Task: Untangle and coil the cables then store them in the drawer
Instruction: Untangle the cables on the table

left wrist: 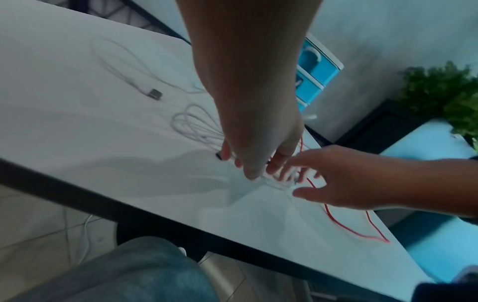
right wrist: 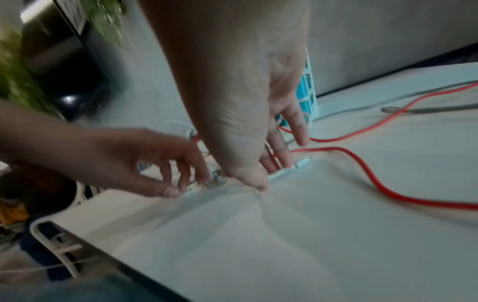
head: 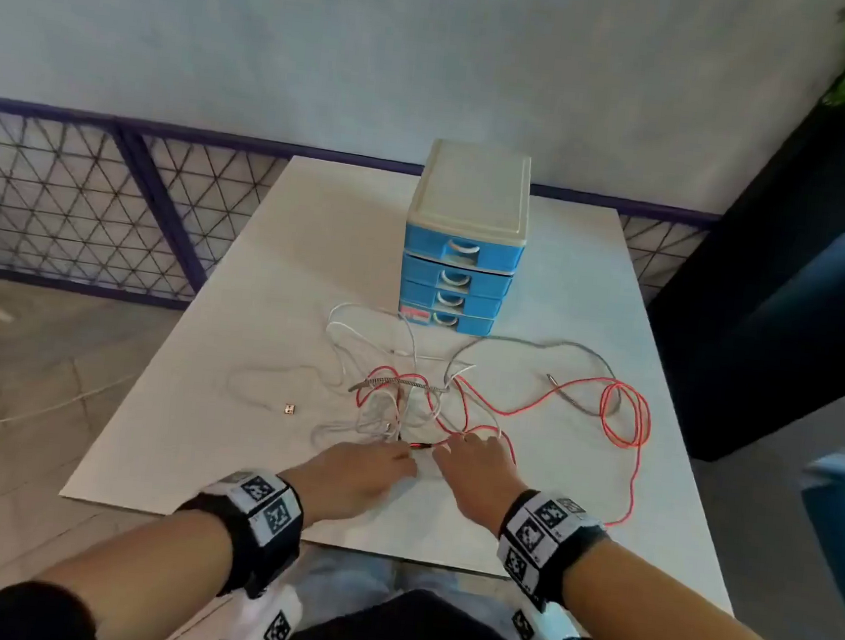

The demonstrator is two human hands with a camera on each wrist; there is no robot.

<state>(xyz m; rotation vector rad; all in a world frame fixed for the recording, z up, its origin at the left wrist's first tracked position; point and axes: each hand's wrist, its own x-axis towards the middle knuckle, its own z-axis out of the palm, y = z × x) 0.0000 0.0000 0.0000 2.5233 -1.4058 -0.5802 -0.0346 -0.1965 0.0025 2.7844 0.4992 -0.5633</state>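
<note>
The white worktop (head: 261,263) carries everything. At its far side stands the blue drawer unit (head: 463,251), four drawers all shut, well apart from the hands. In front of it sprawls the tangle: the red cable (head: 625,416) loops wide to the right and runs back into the knot, a grey cable (head: 537,343) arcs along behind it, and white cables (head: 353,323) spread to the left, one ending in a loose plug (head: 289,408) lying clear of the rest.

Both hands meet at the near edge of the knot. The left hand (head: 359,473) reaches in with its fingers (left wrist: 226,151) loosely curled down onto the strands; whether they already pinch one I cannot tell, since motion blur hides the contact. The right hand (head: 478,467) lies over the red cable with its fingers (right wrist: 297,126) straight and slightly spread, touching rather than gripping.

The step in hand looks like the first separation. Judging from the layout, it goes best by choosing the red cable, the easiest to follow by colour, pinning the knot lightly with one hand and feeding a free end back through the crossings with the other. Pulling hard would likely tighten the knot and drag plugs across the worktop. No drawer needs opening until one cable is freed and coiled.
</note>
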